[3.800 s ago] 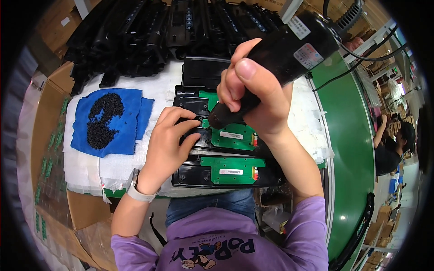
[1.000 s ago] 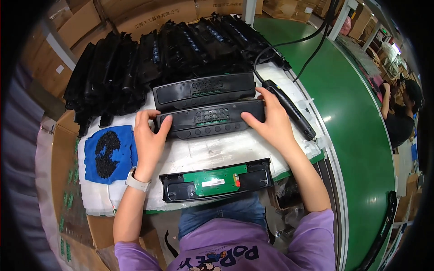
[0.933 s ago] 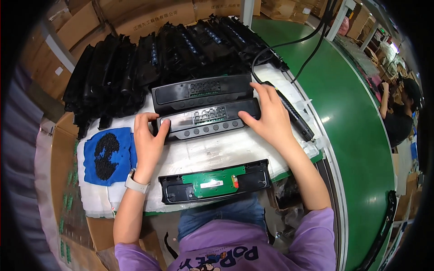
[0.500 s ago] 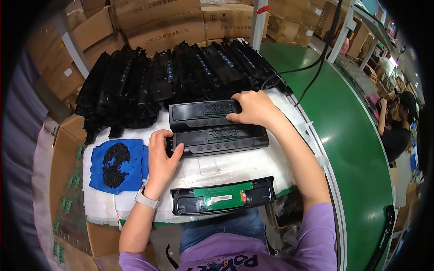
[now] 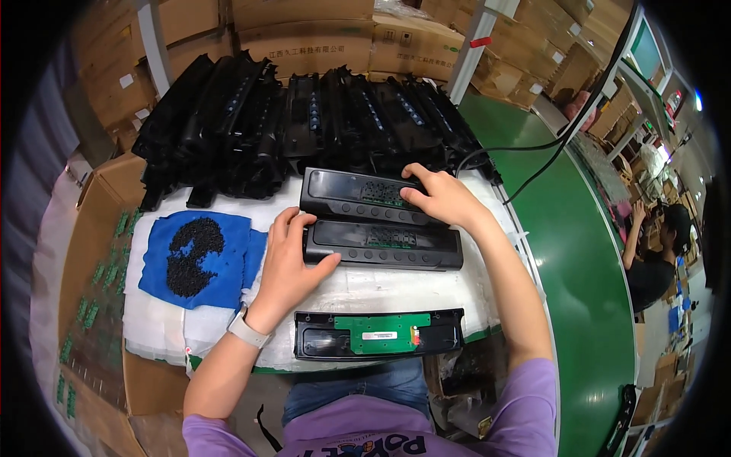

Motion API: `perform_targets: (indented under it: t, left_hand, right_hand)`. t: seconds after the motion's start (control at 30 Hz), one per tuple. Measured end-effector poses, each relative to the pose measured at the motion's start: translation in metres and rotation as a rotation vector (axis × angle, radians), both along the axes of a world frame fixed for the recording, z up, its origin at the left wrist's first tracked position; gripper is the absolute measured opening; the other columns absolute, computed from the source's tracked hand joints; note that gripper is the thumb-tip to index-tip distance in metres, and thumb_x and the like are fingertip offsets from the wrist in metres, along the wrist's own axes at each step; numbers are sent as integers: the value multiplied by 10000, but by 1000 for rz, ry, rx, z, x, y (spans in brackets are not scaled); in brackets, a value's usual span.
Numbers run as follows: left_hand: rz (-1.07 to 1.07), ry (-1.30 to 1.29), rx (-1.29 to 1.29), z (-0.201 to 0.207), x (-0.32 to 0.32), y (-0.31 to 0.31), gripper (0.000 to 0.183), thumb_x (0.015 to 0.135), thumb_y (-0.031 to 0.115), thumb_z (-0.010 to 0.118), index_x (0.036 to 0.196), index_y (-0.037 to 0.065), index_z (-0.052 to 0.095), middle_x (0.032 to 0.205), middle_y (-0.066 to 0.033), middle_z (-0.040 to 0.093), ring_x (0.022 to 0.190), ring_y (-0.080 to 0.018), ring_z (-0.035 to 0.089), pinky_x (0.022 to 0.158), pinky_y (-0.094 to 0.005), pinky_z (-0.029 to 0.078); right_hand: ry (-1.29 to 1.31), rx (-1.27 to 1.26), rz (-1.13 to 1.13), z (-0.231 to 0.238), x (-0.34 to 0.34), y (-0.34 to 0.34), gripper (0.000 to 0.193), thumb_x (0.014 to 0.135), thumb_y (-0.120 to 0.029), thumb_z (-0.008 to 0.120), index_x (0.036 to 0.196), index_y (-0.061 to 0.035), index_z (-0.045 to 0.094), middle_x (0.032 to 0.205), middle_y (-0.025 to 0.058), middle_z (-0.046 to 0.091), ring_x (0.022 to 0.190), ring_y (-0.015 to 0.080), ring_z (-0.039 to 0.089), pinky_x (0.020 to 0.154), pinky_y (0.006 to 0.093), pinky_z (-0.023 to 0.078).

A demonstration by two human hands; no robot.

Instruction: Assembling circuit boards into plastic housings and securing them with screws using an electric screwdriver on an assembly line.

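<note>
Two long black plastic housings lie one behind the other on the white-covered table, each with a row of round buttons and a cut-out grid. My left hand point(image 5: 293, 259) spans the left end of the nearer housing point(image 5: 426, 247), fingers at its back corner and thumb along its front edge. On the farther housing point(image 5: 327, 186), my right hand point(image 5: 445, 196) grips the right end between thumb and fingers; that end is partly hidden. Close to my body lies a third black housing point(image 5: 316, 339), its inner side up, with a green circuit board point(image 5: 373, 343) in it.
Left of my hand, a blue cloth point(image 5: 156, 266) bears a pile of small black parts point(image 5: 190, 266). Many black housings point(image 5: 221, 114) are stacked along the back, before cardboard boxes point(image 5: 304, 53). A green surface point(image 5: 567, 289) runs along the right. Another person point(image 5: 659, 259) sits far right.
The view has shifted slightly. My left thumb has slid right along the nearer housing's front edge. My right hand remains at the right end of the farther housing.
</note>
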State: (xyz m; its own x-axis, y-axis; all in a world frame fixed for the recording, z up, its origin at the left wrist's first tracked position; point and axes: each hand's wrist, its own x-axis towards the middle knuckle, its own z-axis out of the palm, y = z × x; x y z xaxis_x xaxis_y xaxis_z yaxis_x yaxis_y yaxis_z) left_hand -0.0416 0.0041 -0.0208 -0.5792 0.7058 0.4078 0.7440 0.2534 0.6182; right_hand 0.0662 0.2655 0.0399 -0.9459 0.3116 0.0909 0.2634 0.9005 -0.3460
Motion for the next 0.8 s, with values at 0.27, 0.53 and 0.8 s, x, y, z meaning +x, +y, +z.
perform_targets:
  t: [0.27, 0.53, 0.8]
  left_hand:
    - [-59, -44, -45, -1, -3, -3, 705, 696, 315, 735, 1248, 13, 418, 1314, -254, 359, 1224, -404, 381, 1014, -415, 342]
    - [-162, -112, -24, 1, -7, -8, 662, 694, 310, 738, 1235, 50, 460, 1335, -228, 370, 1233, -389, 393, 1003, -407, 365]
    - [-165, -89, -67, 7, -5, -12, 632, 693, 285, 750, 1230, 89, 480, 1333, -204, 397, 1211, -381, 426, 986, -400, 387]
  right_hand:
    - [36, 609, -110, -5, -2, -36, 426, 824, -389, 537, 1052, -34, 589, 934, 146, 599, 873, 301, 607, 749, 398, 488]
    - [-91, 205, 29, -6, 5, -16, 684, 789, -563, 562, 1186, -7, 574, 1167, 162, 533, 1055, 332, 547, 906, 375, 444]
    - [-222, -127, 113, -5, -1, -10, 733, 705, -533, 692, 1137, 49, 580, 1006, 199, 623, 948, 293, 605, 843, 343, 467]
